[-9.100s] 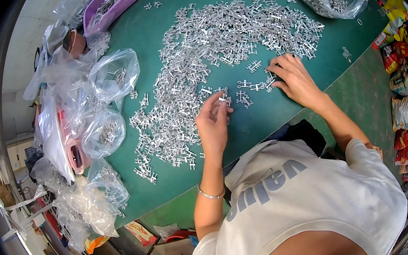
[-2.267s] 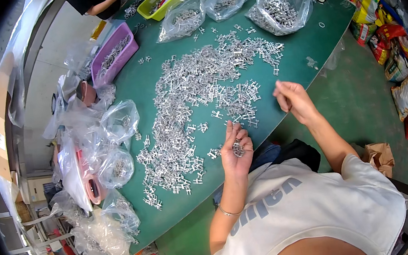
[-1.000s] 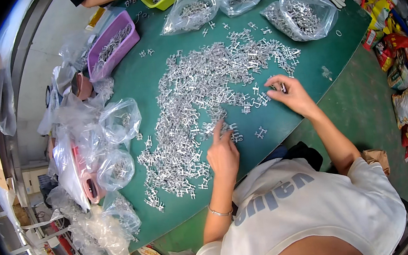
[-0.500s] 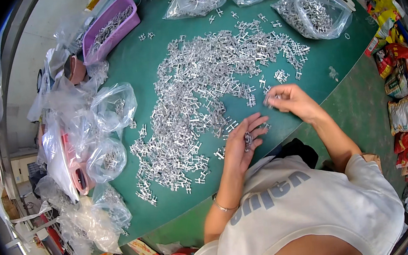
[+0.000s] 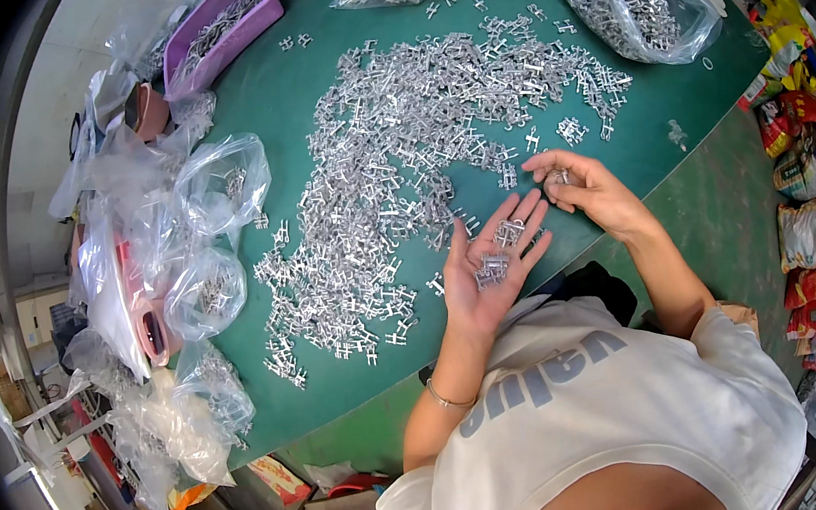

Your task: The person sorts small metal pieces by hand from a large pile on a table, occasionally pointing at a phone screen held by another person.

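Observation:
Palm up, my left hand (image 5: 482, 287) has its fingers spread and carries several small silvery H-shaped metal pieces (image 5: 492, 269) on the palm and fingers. Just right of it and slightly farther, my right hand (image 5: 595, 195) is curled, with a small metal piece (image 5: 560, 177) between thumb and fingers. The two hands are close together but apart, over the near edge of the green table (image 5: 346, 413). A wide heap of the same metal pieces (image 5: 387, 157) spreads beyond and left of my hands. A small cluster (image 5: 571, 131) lies just past my right hand.
A purple basket (image 5: 221, 24) of metal pieces stands far left. Clear plastic bags (image 5: 647, 11) with pieces lie along the far side, and more bags (image 5: 206, 293) crowd the left edge. Colourful packages (image 5: 805, 210) are piled beyond the table on the right.
My left hand has turned palm up and its fingers have spread, showing the pieces on it. My right hand stays close by, its fingers now reaching over toward the left. The view has shifted slightly.

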### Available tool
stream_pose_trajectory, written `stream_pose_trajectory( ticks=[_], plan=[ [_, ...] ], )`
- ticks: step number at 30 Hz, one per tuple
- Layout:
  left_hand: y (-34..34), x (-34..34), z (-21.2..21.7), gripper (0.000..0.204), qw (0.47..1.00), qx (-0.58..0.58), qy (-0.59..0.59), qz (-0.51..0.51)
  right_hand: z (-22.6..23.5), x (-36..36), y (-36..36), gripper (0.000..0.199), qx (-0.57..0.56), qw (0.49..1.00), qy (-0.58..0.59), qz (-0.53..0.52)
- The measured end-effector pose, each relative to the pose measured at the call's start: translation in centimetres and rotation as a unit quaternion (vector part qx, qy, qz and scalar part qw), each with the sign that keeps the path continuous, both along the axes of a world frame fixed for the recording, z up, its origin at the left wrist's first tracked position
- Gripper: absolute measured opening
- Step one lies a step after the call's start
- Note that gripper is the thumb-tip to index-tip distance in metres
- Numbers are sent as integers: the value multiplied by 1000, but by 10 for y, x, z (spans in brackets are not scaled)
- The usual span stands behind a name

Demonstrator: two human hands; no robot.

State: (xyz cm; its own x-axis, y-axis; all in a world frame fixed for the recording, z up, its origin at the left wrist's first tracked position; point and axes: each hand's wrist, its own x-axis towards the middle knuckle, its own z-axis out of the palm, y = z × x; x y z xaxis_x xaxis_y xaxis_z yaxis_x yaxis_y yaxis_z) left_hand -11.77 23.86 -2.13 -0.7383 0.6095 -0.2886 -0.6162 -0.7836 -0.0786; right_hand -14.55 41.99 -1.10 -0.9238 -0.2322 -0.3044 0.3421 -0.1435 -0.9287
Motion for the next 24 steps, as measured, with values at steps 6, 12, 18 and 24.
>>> stream_pose_trajectory(
  ticks=[6,12,18,24],
  plan=[
    [1,-2,-4,57,1000,-10,7,2,14,8,-11,23,192,952,233,49],
    [6,-2,-10,50,998,-48,33,8,8,17,-24,13,328,898,291,-21],
    [3,-4,-26,34,998,-36,-38,36,8,18,-28,11,347,854,386,-28],
    [8,-7,-14,27,993,-106,-45,19,5,19,-38,10,290,876,381,-60]
  ],
)
